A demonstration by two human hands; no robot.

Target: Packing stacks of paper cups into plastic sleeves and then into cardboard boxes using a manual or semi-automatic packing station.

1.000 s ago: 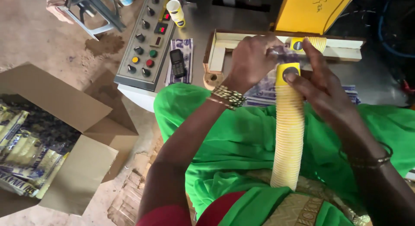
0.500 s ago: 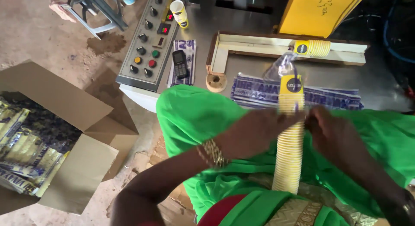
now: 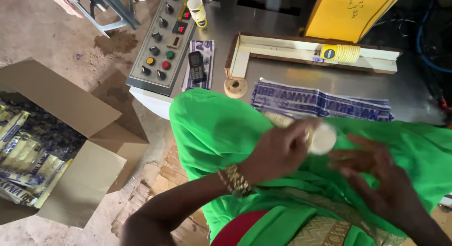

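Swung down from upright to nearly level: stack of paper cups (image 3: pixel 306 133), now across the green lap, just off the counter's (image 3: pixel 263 62) near edge. Left hand (image 3: pixel 278 149) clamped around the stack near its pale end. Right hand (image 3: pixel 376 180) spread open, just beside, touching nothing. Likely light, thin-walled, easily crushed; best gripped around the middle, gently. Blue printed wrappers (image 3: pixel 325 102) lying along that near edge.

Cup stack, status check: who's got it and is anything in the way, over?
Left hand grip shut on cup stack, stack tipped end-on over green cloth. Right hand open beside it, blurred. Nothing blocking.
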